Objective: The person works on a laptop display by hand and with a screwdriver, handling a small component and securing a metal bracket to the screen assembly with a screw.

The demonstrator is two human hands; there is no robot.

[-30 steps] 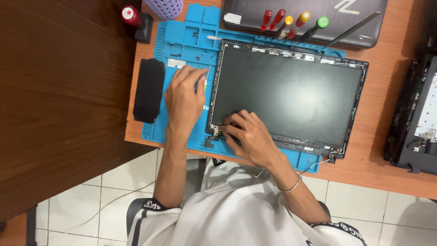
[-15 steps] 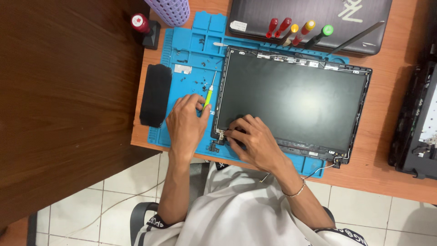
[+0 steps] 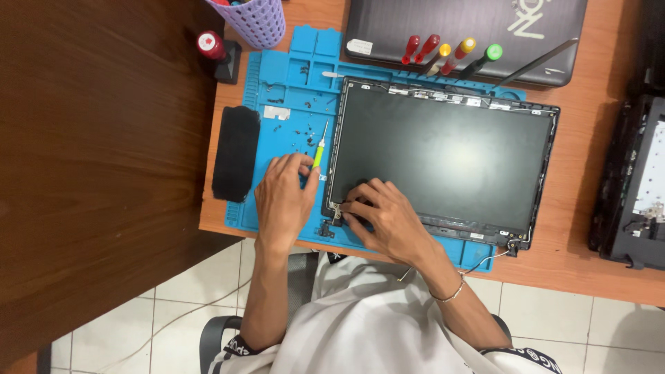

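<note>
Laptop screen assembly (image 3: 443,163) lies face up on the blue repair mat (image 3: 291,111), on the orange desk. Left hand (image 3: 282,201) is curled around a green-handled screwdriver (image 3: 319,149), tip pointing away over loose screws on the mat. Right hand (image 3: 384,218) rests with fingers bent on the panel's lower left corner, fingertips pressing beside the hinge bracket (image 3: 335,211), holding nothing. Judged step: working the hinge fastening; next move appears to call for bringing the driver tip to that bracket
</note>
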